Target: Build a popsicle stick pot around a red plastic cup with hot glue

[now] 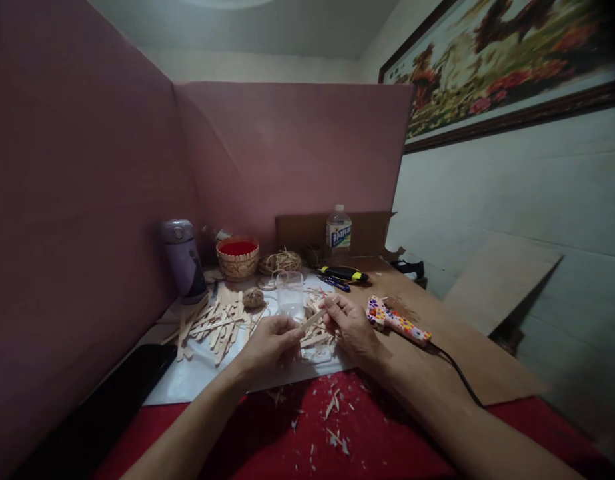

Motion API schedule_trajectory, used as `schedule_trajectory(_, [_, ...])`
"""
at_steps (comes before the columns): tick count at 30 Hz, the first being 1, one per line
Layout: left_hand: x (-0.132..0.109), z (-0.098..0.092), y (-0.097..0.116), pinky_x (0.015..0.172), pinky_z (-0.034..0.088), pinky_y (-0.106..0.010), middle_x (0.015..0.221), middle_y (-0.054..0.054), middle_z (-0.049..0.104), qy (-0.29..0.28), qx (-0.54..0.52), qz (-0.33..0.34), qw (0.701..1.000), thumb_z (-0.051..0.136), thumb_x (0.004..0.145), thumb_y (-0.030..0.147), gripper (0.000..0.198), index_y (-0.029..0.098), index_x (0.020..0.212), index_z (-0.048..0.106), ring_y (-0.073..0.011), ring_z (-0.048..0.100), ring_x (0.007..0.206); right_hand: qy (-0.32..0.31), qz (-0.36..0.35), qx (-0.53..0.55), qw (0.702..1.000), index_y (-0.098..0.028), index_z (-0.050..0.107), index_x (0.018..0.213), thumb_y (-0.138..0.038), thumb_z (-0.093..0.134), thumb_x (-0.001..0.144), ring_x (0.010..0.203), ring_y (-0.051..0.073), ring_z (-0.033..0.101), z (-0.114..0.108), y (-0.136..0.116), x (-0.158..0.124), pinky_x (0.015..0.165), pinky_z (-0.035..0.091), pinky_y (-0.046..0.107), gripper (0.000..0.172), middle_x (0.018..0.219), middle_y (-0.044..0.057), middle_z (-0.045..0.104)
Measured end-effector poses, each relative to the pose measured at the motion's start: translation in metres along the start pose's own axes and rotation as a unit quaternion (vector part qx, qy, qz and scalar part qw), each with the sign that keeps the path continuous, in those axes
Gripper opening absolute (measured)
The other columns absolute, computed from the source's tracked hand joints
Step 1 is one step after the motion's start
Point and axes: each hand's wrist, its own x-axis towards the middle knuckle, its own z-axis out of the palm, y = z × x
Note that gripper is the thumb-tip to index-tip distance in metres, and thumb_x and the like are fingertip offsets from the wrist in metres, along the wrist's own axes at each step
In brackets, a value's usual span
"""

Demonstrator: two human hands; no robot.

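A thin wooden craft stick (314, 317) is stretched between my two hands, tilted up toward the right. My left hand (272, 343) pinches its lower left end between thumb and fingers. The upper right end is in the closed fingers of my right hand (350, 327). Just behind the stick stands a clear plastic cup (290, 291). Loose craft sticks (227, 323) lie in a pile left of my left hand, and more lie partly hidden beneath my hands.
A floral glue gun (397, 321) with a black cord lies right. Behind are a purple flask (184, 260), a woven basket (238, 259), twine (282, 261), a bottle (339, 230) and a yellow-black tool (344, 273). Wood shavings (332, 407) dot the red cloth in front.
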Motion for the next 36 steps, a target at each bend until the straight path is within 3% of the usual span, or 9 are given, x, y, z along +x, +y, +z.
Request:
schedule_trajectory(4, [0.001, -0.006, -0.001, 0.033, 0.024, -0.019, 0.043, 0.004, 0.055, 0.064, 0.054, -0.007, 0.996, 0.068, 0.063, 0.048, 0.035, 0.017, 0.063, 0.053, -0.0062, 0.039, 0.030, 0.086, -0.003, 0.015, 0.996, -0.019, 0.055, 0.075, -0.062, 0.064, 0.072, 0.042, 0.006, 0.035, -0.004, -0.001, 0.005, 0.040, 0.026, 0.020, 0.044, 0.053, -0.007, 0.047])
schedule_trajectory(7, [0.006, -0.021, -0.003, 0.036, 0.028, -0.020, 0.046, 0.002, 0.056, 0.171, 0.107, 0.046, 0.978, 0.064, 0.067, 0.043, 0.028, 0.016, 0.064, 0.055, -0.0075, 0.041, 0.033, 0.151, -0.023, -0.002, 0.988, -0.020, 0.053, 0.075, -0.066, 0.063, 0.070, 0.042, 0.007, 0.035, -0.009, -0.002, 0.009, 0.039, 0.027, 0.020, 0.047, 0.054, -0.007, 0.047])
schedule_trajectory(11, [0.020, -0.040, 0.002, 0.062, 0.048, -0.028, 0.078, -0.005, 0.065, 0.267, 0.091, 0.112, 0.953, 0.075, 0.054, 0.035, 0.041, 0.013, 0.085, 0.060, -0.0172, 0.061, 0.070, 0.146, -0.040, -0.029, 0.988, -0.018, 0.056, 0.071, -0.064, 0.066, 0.067, 0.043, 0.007, 0.035, -0.013, -0.001, 0.012, 0.040, 0.026, 0.020, 0.047, 0.055, -0.005, 0.049])
schedule_trajectory(13, [0.028, -0.044, 0.010, 0.075, 0.049, -0.035, 0.104, -0.013, 0.064, 0.259, 0.076, 0.081, 0.959, 0.082, 0.045, 0.031, 0.061, 0.013, 0.098, 0.058, -0.0256, 0.061, 0.094, 0.136, -0.050, -0.040, 0.989, -0.018, 0.057, 0.068, -0.064, 0.067, 0.067, 0.044, 0.007, 0.036, -0.013, -0.001, 0.012, 0.041, 0.027, 0.021, 0.047, 0.055, -0.004, 0.050])
schedule_trajectory(16, [0.038, -0.042, 0.024, 0.089, 0.045, -0.040, 0.115, -0.017, 0.061, 0.194, 0.074, 0.012, 0.978, 0.086, 0.032, 0.021, 0.073, 0.014, 0.099, 0.057, -0.0332, 0.054, 0.112, 0.128, -0.062, -0.049, 0.989, -0.018, 0.059, 0.071, -0.066, 0.063, 0.071, 0.044, 0.007, 0.035, -0.013, 0.000, 0.011, 0.041, 0.027, 0.021, 0.048, 0.055, -0.004, 0.050])
schedule_trajectory(21, [0.051, -0.033, 0.020, 0.091, 0.045, -0.037, 0.115, -0.014, 0.063, 0.111, 0.004, 0.050, 0.993, 0.083, 0.036, 0.014, 0.078, 0.015, 0.109, 0.055, -0.0283, 0.059, 0.107, 0.108, -0.068, -0.054, 0.990, -0.018, 0.061, 0.076, -0.068, 0.055, 0.075, 0.042, 0.008, 0.035, -0.012, 0.001, 0.011, 0.040, 0.027, 0.022, 0.050, 0.055, -0.004, 0.050])
schedule_trajectory(25, [0.061, -0.035, 0.000, 0.080, 0.048, -0.033, 0.120, -0.013, 0.060, 0.119, -0.050, 0.065, 0.990, 0.079, 0.044, 0.009, 0.076, 0.018, 0.115, 0.052, -0.0241, 0.063, 0.097, 0.094, -0.071, -0.074, 0.990, -0.018, 0.063, 0.078, -0.066, 0.054, 0.078, 0.044, 0.008, 0.036, -0.013, 0.003, 0.012, 0.042, 0.028, 0.022, 0.049, 0.056, -0.003, 0.050])
schedule_trajectory(28, [0.066, -0.038, -0.008, 0.073, 0.048, -0.029, 0.111, -0.010, 0.062, 0.110, -0.034, 0.062, 0.991, 0.078, 0.049, 0.014, 0.057, 0.017, 0.102, 0.057, -0.0205, 0.063, 0.088, 0.080, -0.073, -0.100, 0.989, -0.018, 0.064, 0.082, -0.063, 0.052, 0.081, 0.045, 0.009, 0.037, -0.014, 0.006, 0.012, 0.041, 0.027, 0.021, 0.046, 0.057, -0.003, 0.050])
schedule_trajectory(36, [0.048, -0.039, 0.017, 0.078, 0.048, -0.035, 0.091, -0.005, 0.062, 0.120, -0.168, 0.079, 0.975, 0.080, 0.058, 0.024, 0.054, 0.016, 0.104, 0.052, -0.0191, 0.062, 0.085, -0.011, -0.121, -0.174, 0.977, -0.020, 0.063, 0.078, -0.044, 0.051, 0.088, 0.063, 0.013, 0.049, -0.009, -0.009, 0.004, 0.059, 0.039, 0.024, 0.028, 0.067, -0.001, 0.054])
